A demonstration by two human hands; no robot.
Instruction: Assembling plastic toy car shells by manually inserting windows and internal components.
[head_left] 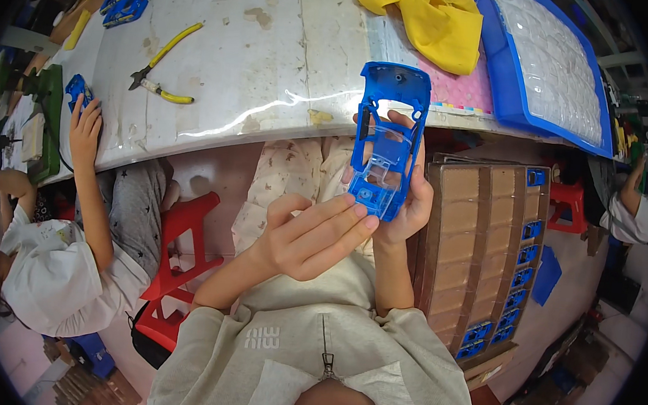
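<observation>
Blue toy car shell [390, 148] held up over the lap, by the near edge of the table [219, 80]. Right hand [417, 202] half curled round its side; left hand [306, 239] nearly flat, fingertips on the near end, by the clear window piece [378, 169]. Looks light, stiff, slick (thin pillars, likely snappable). Best held by the solid ends.

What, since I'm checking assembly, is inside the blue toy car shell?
Clear plastic shows inside the shell; what the left hand covers at the lower edge can't be seen.
</observation>
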